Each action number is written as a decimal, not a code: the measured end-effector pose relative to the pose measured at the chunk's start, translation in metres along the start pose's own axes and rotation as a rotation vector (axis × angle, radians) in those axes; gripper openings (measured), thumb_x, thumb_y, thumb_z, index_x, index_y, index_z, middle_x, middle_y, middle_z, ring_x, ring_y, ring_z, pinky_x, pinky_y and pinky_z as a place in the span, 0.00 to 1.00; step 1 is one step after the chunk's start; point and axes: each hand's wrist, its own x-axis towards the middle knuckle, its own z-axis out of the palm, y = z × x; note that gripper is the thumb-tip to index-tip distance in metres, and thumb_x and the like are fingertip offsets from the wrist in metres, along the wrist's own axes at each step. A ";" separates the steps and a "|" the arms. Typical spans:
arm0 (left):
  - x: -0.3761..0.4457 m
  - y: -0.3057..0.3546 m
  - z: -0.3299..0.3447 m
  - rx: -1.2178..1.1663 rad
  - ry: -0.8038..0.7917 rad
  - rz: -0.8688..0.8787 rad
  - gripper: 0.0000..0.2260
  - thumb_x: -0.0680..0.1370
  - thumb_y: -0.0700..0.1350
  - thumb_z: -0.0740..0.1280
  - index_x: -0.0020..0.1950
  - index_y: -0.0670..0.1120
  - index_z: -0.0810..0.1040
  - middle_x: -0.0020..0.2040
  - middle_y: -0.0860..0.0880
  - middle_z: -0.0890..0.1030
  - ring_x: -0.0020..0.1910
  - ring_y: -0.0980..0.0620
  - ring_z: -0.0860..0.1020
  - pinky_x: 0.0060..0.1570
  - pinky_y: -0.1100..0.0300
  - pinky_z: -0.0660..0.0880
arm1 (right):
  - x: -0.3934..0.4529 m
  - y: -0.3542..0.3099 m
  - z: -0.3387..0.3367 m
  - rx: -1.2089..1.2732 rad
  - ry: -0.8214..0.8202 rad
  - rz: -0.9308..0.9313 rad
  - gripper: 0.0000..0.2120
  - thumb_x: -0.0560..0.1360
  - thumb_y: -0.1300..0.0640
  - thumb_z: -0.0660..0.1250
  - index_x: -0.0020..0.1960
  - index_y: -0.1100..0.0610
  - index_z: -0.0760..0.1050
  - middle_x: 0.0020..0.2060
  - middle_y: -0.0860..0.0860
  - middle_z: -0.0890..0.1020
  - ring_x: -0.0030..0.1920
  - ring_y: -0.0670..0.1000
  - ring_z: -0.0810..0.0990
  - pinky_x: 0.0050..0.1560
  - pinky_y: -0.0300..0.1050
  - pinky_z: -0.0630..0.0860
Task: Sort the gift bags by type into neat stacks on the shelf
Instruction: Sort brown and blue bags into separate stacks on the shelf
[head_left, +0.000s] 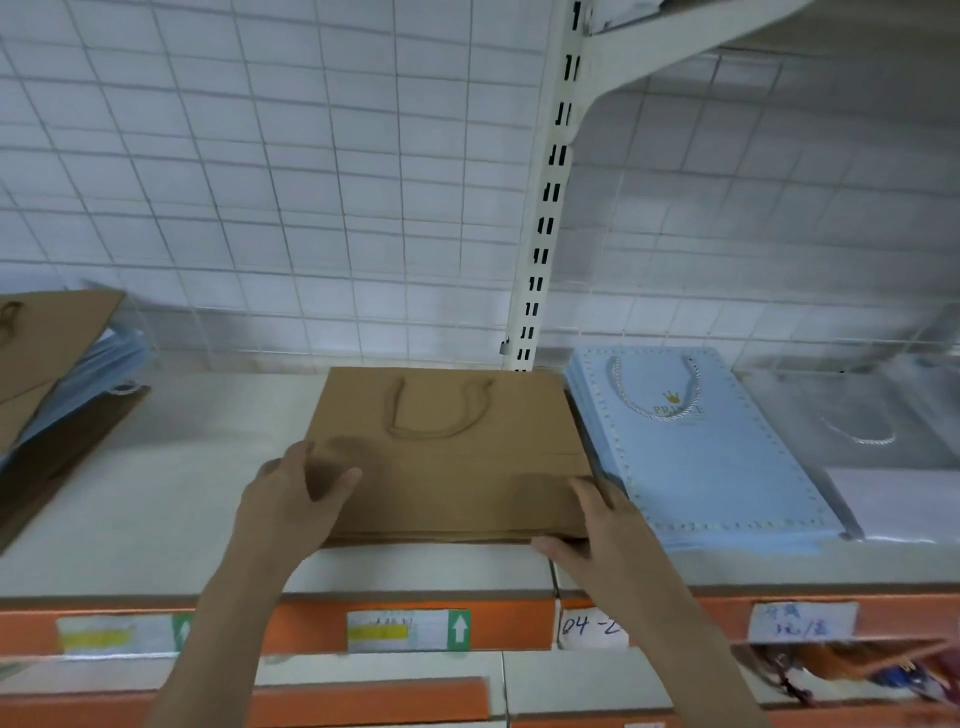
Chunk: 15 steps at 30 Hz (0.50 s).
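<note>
A stack of flat brown kraft gift bags (457, 452) with a rope handle lies in the middle of the white shelf (171, 499). My left hand (293, 499) grips the stack's near left corner, thumb on top. My right hand (597, 530) holds the near right corner, fingers on top and thumb at the front edge. Right beside it lies a stack of light blue bags (701, 452) with a crown print and white cord handle. Further right lie silver-grey bags (872, 441).
A mixed, untidy pile of brown, blue and dark brown bags (57, 395) lies at the far left. A slotted white upright (545, 208) and wire grid back the shelf. Orange price rails (405, 623) with labels run along the front edge; lower shelves sit below.
</note>
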 end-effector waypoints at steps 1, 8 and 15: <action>-0.007 -0.002 -0.002 0.007 -0.035 0.022 0.33 0.72 0.59 0.67 0.72 0.46 0.61 0.67 0.42 0.71 0.64 0.41 0.70 0.62 0.50 0.67 | 0.000 0.001 0.000 0.002 0.007 0.002 0.31 0.73 0.41 0.63 0.71 0.52 0.58 0.68 0.50 0.64 0.67 0.52 0.64 0.65 0.43 0.65; -0.035 -0.006 -0.003 0.097 -0.148 0.169 0.39 0.69 0.54 0.72 0.74 0.50 0.56 0.69 0.44 0.64 0.65 0.42 0.66 0.63 0.52 0.66 | -0.004 0.004 -0.002 -0.007 0.047 0.026 0.27 0.76 0.47 0.63 0.71 0.55 0.61 0.67 0.52 0.65 0.65 0.53 0.67 0.64 0.42 0.65; -0.033 -0.016 -0.015 0.107 -0.088 0.148 0.37 0.68 0.53 0.74 0.73 0.50 0.61 0.75 0.42 0.54 0.72 0.41 0.60 0.68 0.50 0.61 | -0.003 -0.020 -0.001 -0.066 0.137 0.023 0.19 0.76 0.60 0.62 0.66 0.59 0.69 0.66 0.55 0.66 0.67 0.55 0.65 0.66 0.44 0.65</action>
